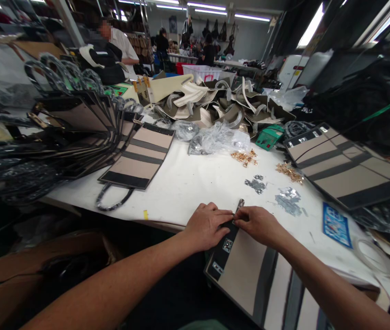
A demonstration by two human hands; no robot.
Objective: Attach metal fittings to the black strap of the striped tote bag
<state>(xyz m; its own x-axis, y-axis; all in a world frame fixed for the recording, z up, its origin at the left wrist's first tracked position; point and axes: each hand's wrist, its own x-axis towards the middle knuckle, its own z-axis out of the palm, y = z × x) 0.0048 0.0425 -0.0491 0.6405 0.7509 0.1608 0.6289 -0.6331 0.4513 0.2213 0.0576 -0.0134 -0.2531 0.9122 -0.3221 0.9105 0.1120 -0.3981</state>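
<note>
Beige panel [244,266] has at least two metal plates [227,245] seated; beyond them, our left hand [205,227] spreads, our right hand [258,224] pinches something hidden.

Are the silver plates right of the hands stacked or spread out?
Spread out: the silver plates lie scattered at mixed angles on the white table.

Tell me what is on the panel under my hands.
The panel bears a black strip with two metal plates in plain view. Your left hand and right hand meet at its far end; more metal shows there, but what their fingertips cover cannot be seen.
</note>
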